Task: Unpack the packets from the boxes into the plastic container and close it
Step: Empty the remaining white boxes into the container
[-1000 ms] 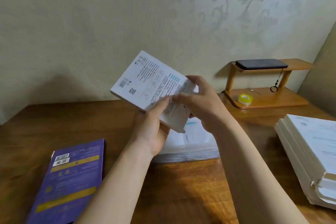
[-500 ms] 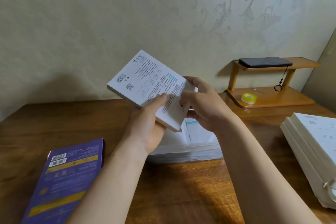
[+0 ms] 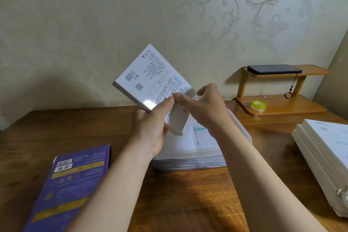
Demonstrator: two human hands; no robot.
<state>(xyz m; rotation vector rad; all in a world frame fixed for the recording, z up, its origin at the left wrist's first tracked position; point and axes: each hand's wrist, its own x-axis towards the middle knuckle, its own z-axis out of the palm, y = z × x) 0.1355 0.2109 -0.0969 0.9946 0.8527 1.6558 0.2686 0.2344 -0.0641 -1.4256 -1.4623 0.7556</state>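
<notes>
I hold a flat white box [image 3: 150, 79] with printed text, a barcode and a QR code up over the table, tilted with its far end raised. My left hand [image 3: 150, 130] grips its lower edge from beneath, thumb on the printed face. My right hand [image 3: 205, 107] pinches the box's near right end, where a flap is. Below the hands sits the clear plastic container [image 3: 243, 130], open and filled with white packets [image 3: 199, 137]. A purple box [image 3: 67, 186] lies flat at the front left.
A stack of white boxes [image 3: 323, 156] lies at the right edge of the wooden table [image 3: 188, 199]. At the back right a small wooden shelf [image 3: 282, 107] holds a dark phone [image 3: 275, 68] and a yellow tape roll [image 3: 257, 105]. The wall stands close behind.
The white box has tilted more steeply, its far end rising. My right hand has shifted along the box's near end; the left hand keeps its grip.
</notes>
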